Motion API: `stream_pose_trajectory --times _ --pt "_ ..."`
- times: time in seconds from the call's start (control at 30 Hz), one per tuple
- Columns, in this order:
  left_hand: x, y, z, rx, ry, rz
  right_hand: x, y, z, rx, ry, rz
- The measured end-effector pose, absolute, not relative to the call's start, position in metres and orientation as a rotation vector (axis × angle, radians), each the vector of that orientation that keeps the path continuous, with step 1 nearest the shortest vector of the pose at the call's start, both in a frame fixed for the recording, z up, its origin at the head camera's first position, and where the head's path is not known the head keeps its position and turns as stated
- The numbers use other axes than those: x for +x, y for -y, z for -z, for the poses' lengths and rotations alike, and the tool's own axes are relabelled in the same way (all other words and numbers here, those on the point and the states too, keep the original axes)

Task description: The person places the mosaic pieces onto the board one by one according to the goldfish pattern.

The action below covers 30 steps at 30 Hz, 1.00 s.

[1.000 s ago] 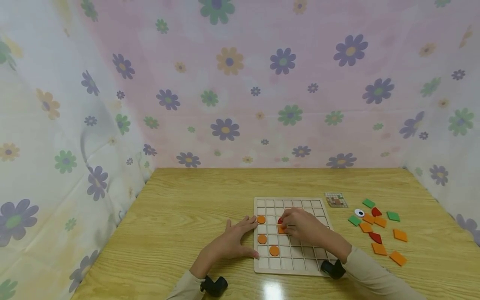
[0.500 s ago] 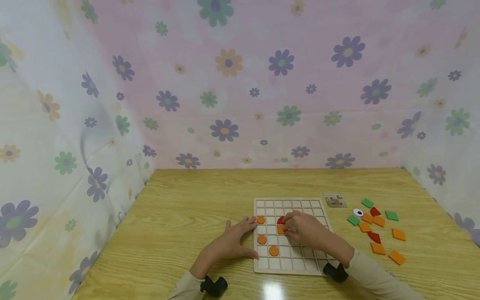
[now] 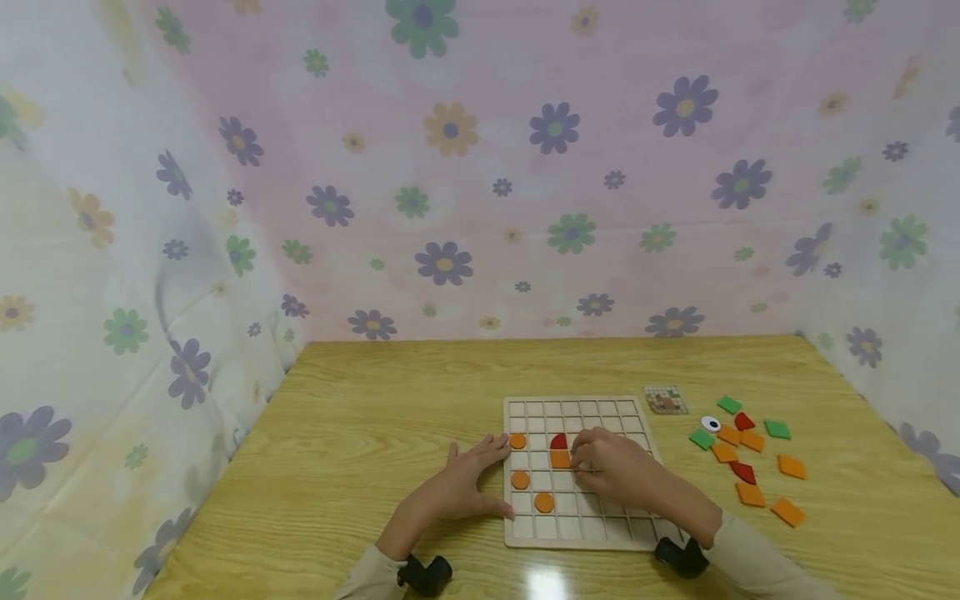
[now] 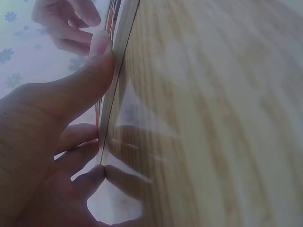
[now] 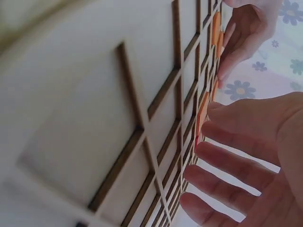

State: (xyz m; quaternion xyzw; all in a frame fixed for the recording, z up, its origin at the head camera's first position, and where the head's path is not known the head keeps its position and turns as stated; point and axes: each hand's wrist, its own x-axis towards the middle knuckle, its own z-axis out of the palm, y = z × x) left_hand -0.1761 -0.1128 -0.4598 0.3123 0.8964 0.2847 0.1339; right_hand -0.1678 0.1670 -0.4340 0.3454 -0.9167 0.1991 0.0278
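A wooden grid board (image 3: pixel 581 531) lies on the table in the head view. The left hand (image 3: pixel 468 485) is spread along its left edge; in the left wrist view the thumb (image 4: pixel 90 71) and fingertips touch that edge. The right hand (image 3: pixel 618 468) is low over the middle of the grid, with loosely bent fingers and nothing visible in them. At its fingertips an orange square tile (image 3: pixel 560 459) sits in a cell, a red quarter-round tile (image 3: pixel 558 442) in the cell behind. Three orange round tiles, one an orange disc (image 3: pixel 543 502), occupy cells at the left.
Loose tiles lie right of the board: several orange ones, such as an orange tile (image 3: pixel 787 512), a green tile (image 3: pixel 777 429), a red tile (image 3: pixel 743 472) and a white eye disc (image 3: pixel 711 425). A small pattern card (image 3: pixel 665 400) lies by the board's back right corner.
The right hand has drawn slightly right, off the orange square tile and the red quarter-round tile, which now show fully. The left hand keeps its place at the board's edge.
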Motion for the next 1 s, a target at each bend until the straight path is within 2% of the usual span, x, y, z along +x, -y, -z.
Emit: stream_pose_trajectory --times 1.0 --pt "-0.177 0.114 0.460 0.905 -2.575 -0.855 -0.135 -0.266 0.424 0.855 2.851 -0.809"
